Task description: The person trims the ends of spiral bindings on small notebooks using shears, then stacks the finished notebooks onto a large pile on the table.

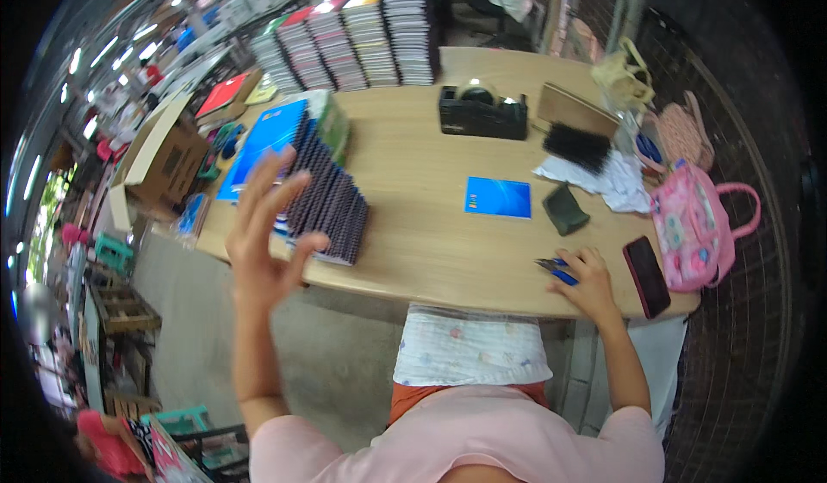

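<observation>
My left hand (265,233) is raised with its fingers spread, holding nothing. Just beyond it a tall stack of spiral-bound notebooks (332,203) with blue covers leans on the table; whether the fingertips touch it I cannot tell. At the front right, my right hand (590,283) is closed around a small pair of cutting pliers (564,276) with blue handles, its dark jaws pointing left. Farther in lies a single blue notebook (498,197), flat on the table. Beside it sits a dark green pouch-like piece (565,210).
A black tape dispenser (483,114), a black brush (577,146) and a white cloth (607,180) lie farther back. To the right are a phone (646,277) and a pink bag (693,229). Notebook stacks (370,39) stand behind; a cardboard box (164,160) is left.
</observation>
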Motion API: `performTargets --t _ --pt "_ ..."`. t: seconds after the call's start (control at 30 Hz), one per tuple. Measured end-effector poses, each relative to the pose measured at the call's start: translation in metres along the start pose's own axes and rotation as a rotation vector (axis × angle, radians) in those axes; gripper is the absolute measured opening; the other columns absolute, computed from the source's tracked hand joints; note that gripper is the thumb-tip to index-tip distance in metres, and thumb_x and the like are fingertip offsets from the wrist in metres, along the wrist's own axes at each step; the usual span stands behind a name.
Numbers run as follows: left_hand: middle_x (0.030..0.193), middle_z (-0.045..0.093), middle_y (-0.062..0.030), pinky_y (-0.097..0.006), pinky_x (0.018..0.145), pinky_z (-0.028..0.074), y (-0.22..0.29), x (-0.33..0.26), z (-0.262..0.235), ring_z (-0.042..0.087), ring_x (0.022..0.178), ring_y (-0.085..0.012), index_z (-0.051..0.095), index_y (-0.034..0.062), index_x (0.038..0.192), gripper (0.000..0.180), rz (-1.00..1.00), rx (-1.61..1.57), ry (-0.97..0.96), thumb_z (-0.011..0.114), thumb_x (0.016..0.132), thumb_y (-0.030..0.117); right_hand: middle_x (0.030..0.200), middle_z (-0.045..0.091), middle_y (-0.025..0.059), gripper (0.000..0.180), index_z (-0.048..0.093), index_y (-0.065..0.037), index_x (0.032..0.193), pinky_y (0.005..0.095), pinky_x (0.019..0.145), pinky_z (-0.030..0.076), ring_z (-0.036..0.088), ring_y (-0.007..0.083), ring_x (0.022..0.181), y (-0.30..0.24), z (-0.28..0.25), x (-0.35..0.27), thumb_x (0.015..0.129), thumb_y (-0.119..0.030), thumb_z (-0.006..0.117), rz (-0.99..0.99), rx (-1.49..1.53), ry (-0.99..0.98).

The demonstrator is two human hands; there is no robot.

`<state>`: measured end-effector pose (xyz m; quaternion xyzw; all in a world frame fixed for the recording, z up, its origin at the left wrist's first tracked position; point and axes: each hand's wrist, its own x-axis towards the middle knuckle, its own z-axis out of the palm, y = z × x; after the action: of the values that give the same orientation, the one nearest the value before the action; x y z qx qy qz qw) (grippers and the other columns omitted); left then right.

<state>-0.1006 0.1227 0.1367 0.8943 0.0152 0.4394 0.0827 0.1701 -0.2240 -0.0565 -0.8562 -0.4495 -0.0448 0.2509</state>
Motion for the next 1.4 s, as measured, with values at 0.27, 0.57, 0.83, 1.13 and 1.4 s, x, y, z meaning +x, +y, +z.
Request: performTargets --t 0.27,0.57,0.83,1.13,1.4 --pt "0.115 0.068 -0.0131 -0.041 0.092 0.051 -0.054 -0.011 0.300 0.063 0.108 -0.0349 0.067 0.0079 0.112 0.048 -0.335 -0.222 -0.473 0.085 0.070 0.020 0.099 0.059 0.0119 0.048 0.071 -0.007 0.108 0.0425 0.087 0.047 0.056 0.0317 0.099 -0.007 -0.001 0.016 0.073 -0.038 0.081 0.001 0.003 0.062" --pt "0.106 0.068 -0.0193 -0.040 0.088 0.052 -0.079 0.013 0.354 0.065 0.103 -0.0327 0.060 0.0097 0.113 0.064 -0.403 -0.271 -0.929 0.090 0.059 0.023 0.090 0.060 0.0091 0.009 0.070 -0.008 0.088 0.0445 0.075 0.050 0.058 0.0303 0.095 0.090 0.024 0.166 0.083 -0.015 0.068 0.073 -0.195 0.349" --pt "0.082 0.066 -0.0120 -0.036 0.069 0.050 -0.041 -0.022 0.277 0.063 0.071 -0.0256 0.055 0.0059 0.105 0.036 -0.509 -0.612 -0.386 0.069 0.076 -0.009 0.103 0.060 0.0054 0.012 0.070 -0.008 0.091 0.0474 0.079 0.044 0.056 0.0243 0.102 0.138 0.048 0.222 0.085 -0.014 0.061 -0.040 -0.617 0.221" --pt "0.116 0.052 -0.0123 -0.037 0.094 0.044 0.030 -0.093 0.229 0.053 0.109 -0.0248 0.066 0.0089 0.119 0.035 -0.570 -0.536 -0.230 0.070 0.085 0.004 0.102 0.061 0.0142 0.031 0.067 -0.007 0.114 0.0405 0.078 0.051 0.063 0.0341 0.092 0.106 -0.002 0.193 0.084 -0.009 0.066 -0.207 0.107 0.423" --pt "0.102 0.049 -0.0083 -0.031 0.088 0.042 0.050 -0.111 0.258 0.052 0.097 -0.0210 0.066 0.0052 0.102 0.019 -0.621 -0.546 0.023 0.073 0.087 0.013 0.084 0.070 0.0105 0.019 0.076 -0.009 0.106 0.0354 0.070 0.050 0.064 0.0250 0.075 -0.007 0.012 0.080 0.088 -0.013 0.069 -0.077 0.528 -0.005"
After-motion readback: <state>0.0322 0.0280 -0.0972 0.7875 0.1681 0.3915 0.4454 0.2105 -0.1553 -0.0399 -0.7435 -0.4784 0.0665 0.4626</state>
